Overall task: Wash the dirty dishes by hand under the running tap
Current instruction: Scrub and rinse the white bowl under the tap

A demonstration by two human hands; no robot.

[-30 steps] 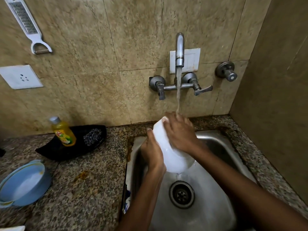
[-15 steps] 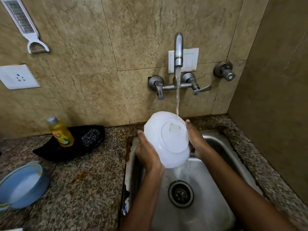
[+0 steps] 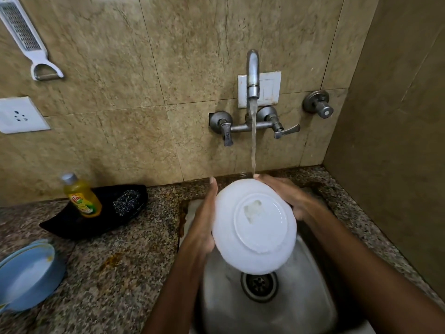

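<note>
A white bowl hangs over the steel sink, its underside turned toward me. My left hand holds its left rim, fingers wrapped behind it and thumb up. My right hand grips the upper right rim, fingers curled over the edge. Water runs from the wall tap in a thin stream and lands on the bowl's top edge by my right fingertips. The bowl's inside is hidden.
On the granite counter to the left stands a black tray with a yellow dish-soap bottle and a steel scrubber. A blue dish sits at the far left edge. A grater hangs on the wall.
The bowl has been turned from edge-on to base facing me and brought a little lower and nearer. My right hand slid from the bowl's front to its upper right rim.
</note>
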